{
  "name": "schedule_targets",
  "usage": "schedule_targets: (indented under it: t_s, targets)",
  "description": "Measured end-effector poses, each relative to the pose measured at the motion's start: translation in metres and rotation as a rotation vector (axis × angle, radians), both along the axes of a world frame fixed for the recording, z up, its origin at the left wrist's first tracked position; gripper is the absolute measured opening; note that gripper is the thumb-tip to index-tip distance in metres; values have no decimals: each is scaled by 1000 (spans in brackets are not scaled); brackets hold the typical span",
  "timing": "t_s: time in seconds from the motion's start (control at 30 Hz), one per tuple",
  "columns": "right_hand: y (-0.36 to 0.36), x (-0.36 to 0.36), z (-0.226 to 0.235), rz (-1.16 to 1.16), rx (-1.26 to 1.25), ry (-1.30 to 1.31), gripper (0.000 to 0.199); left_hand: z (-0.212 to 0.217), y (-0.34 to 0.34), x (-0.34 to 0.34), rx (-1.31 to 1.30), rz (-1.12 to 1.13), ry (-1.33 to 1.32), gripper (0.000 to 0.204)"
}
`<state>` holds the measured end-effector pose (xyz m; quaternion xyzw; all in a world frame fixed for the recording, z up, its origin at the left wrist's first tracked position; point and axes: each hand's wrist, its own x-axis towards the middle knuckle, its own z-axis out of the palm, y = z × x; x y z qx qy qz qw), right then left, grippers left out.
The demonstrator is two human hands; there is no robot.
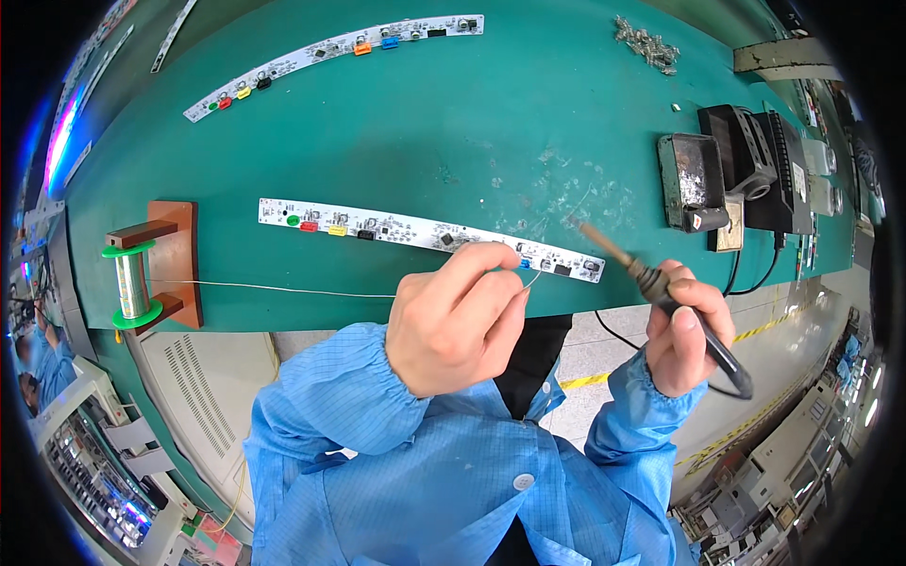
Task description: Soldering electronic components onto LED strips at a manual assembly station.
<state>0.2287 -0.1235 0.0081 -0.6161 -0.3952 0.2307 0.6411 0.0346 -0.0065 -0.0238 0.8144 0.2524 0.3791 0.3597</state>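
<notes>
My right hand (687, 325) is closed round the dark handle of a soldering iron (651, 281), its tip pointing up and left, just off the right end of a long white circuit board (406, 229). Coloured connectors in green, red, yellow, black and blue sit along that board. Over the board's right part, my left hand (462, 316) pinches thin solder wire (311, 291). A short end of the wire curves out past my fingertips near the blue connector. From the hand the wire runs left to a green-flanged spool (134, 286). My fingers hide some of the board.
A brown wooden stand (175, 259) carries the spool. Farther back lies a second circuit board (330, 57). At the right are a black metal tray (689, 179), a black soldering station (783, 170) and cables. Small metal parts (647, 45) are heaped at the far right of the green mat (528, 113).
</notes>
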Motion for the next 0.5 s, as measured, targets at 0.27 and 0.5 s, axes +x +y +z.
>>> schedule_targets:
  t_s: [0.27,0.5]
  targets:
    - [1,9,-6,145,26,58,22,-5,-2,7,5,21,43,18]
    - [1,10,-10,127,-20,86,20,-8,-1,9,46,19,25,18]
